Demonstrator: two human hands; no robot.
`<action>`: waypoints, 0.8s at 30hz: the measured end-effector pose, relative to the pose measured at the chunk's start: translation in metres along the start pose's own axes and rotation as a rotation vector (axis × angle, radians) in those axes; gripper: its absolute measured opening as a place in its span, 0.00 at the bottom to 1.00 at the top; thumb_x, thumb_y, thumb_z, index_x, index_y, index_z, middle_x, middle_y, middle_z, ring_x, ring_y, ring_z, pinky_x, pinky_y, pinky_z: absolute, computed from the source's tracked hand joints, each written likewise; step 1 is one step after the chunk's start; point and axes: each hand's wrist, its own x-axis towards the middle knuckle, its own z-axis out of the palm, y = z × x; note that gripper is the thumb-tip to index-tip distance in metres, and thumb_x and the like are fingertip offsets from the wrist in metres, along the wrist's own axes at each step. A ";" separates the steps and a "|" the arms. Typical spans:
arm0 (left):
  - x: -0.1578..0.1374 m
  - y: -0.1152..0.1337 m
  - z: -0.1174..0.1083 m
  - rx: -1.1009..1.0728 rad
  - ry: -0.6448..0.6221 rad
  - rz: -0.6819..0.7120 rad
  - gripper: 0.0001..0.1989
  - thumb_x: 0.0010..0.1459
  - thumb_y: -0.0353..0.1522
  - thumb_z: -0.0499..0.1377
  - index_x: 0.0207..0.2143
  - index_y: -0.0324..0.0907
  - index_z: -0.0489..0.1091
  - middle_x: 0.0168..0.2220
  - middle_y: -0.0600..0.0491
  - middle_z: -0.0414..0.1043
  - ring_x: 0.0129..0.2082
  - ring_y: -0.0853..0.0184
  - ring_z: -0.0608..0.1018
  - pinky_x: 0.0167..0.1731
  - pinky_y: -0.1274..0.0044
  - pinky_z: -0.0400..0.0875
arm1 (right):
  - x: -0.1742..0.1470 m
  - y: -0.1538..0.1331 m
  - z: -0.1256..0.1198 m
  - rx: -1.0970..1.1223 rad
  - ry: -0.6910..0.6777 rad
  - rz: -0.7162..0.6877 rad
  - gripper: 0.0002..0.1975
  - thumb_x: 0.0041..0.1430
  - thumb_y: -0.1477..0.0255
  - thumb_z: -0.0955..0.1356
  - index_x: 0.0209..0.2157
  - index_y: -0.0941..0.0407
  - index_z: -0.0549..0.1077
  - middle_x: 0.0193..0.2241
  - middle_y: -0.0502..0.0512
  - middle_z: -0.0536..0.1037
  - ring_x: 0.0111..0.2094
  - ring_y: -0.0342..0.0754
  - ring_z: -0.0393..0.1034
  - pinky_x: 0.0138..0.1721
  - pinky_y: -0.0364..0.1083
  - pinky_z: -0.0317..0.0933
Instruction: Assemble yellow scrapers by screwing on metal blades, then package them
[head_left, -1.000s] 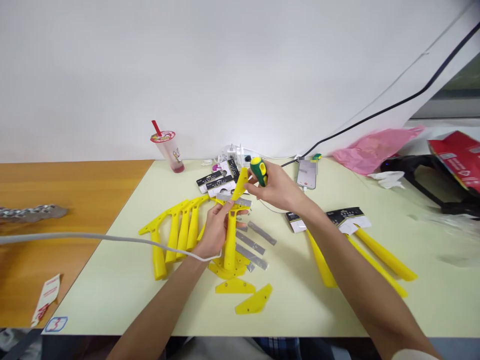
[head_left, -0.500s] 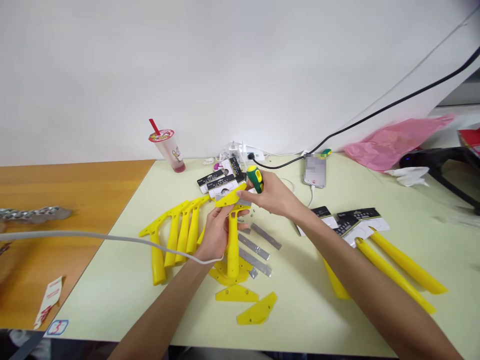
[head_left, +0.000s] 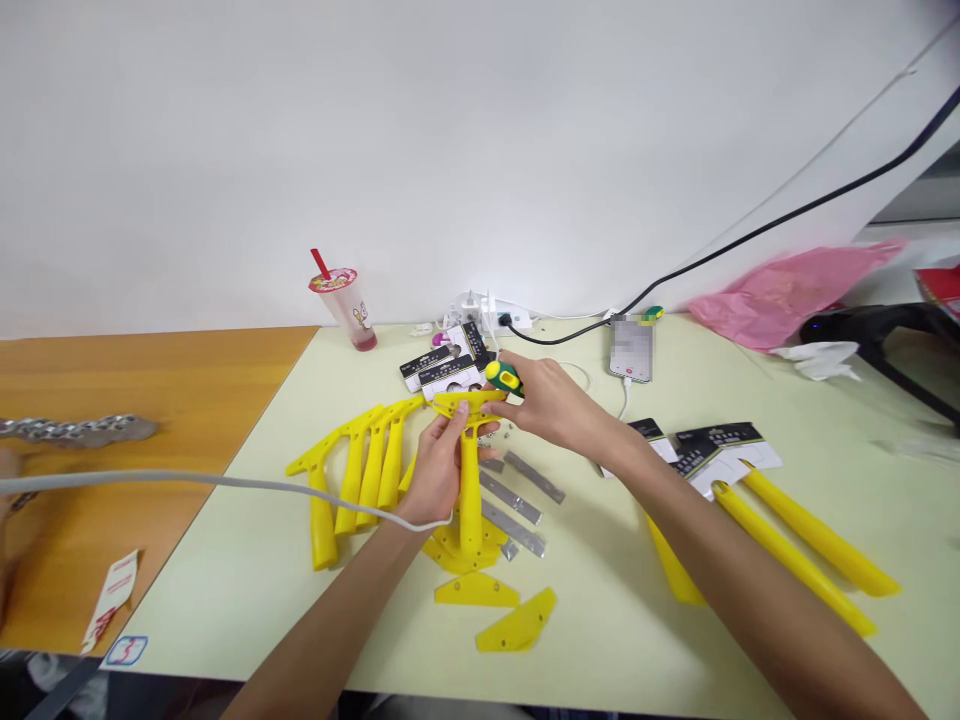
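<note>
My left hand (head_left: 435,475) is closed around a yellow scraper (head_left: 470,495) just below its wide head, with the thumb up on the head. On that head lies a yellow cover plate (head_left: 450,401), roughly lined up with it. My right hand (head_left: 553,405) grips a short green-and-yellow screwdriver (head_left: 504,377); its fingertips also touch the right end of the plate. The screwdriver's shaft is hidden. Beneath and beside the scraper are several grey blades (head_left: 514,495) and loose yellow cover plates (head_left: 477,589). A few tiny metal pieces lie near my right fingers.
Several yellow scrapers (head_left: 321,515) lie in a row at left, and more yellow handles (head_left: 795,560) with black-and-white cards at right. Behind stand a drink cup (head_left: 349,310), cards (head_left: 450,375), a power strip and a phone (head_left: 631,348). A grey cable (head_left: 285,484) crosses my left wrist.
The yellow cover plate has gone from tilted above the scraper head to lying level on it. My right hand's screwdriver has swung from near upright to nearly sideways. The view shifted slightly.
</note>
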 end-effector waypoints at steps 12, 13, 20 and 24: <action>-0.003 0.005 0.002 -0.021 -0.024 0.025 0.17 0.58 0.38 0.77 0.43 0.39 0.79 0.55 0.42 0.83 0.54 0.52 0.87 0.44 0.70 0.88 | 0.002 0.029 -0.037 -0.220 0.002 0.053 0.16 0.73 0.55 0.69 0.44 0.54 0.74 0.37 0.60 0.82 0.34 0.53 0.71 0.34 0.47 0.53; -0.004 0.007 0.003 -0.029 -0.030 0.035 0.17 0.57 0.38 0.77 0.42 0.39 0.78 0.54 0.42 0.83 0.54 0.51 0.87 0.45 0.69 0.88 | 0.003 0.044 -0.049 -0.251 0.044 0.114 0.16 0.72 0.55 0.69 0.42 0.55 0.74 0.36 0.60 0.82 0.33 0.52 0.70 0.34 0.47 0.53; -0.015 0.025 0.023 -0.079 -0.142 0.122 0.20 0.53 0.39 0.79 0.39 0.40 0.75 0.52 0.44 0.84 0.56 0.47 0.86 0.44 0.67 0.87 | 0.004 0.187 -0.089 -0.297 0.183 0.717 0.17 0.65 0.57 0.75 0.39 0.57 0.75 0.36 0.67 0.80 0.36 0.56 0.73 0.34 0.50 0.57; -0.026 0.046 0.042 -0.072 -0.305 0.182 0.18 0.61 0.41 0.75 0.45 0.39 0.77 0.53 0.41 0.84 0.56 0.44 0.86 0.40 0.66 0.88 | 0.001 0.227 -0.073 -0.207 0.150 0.857 0.22 0.59 0.54 0.80 0.37 0.58 0.74 0.25 0.58 0.76 0.28 0.53 0.71 0.29 0.48 0.59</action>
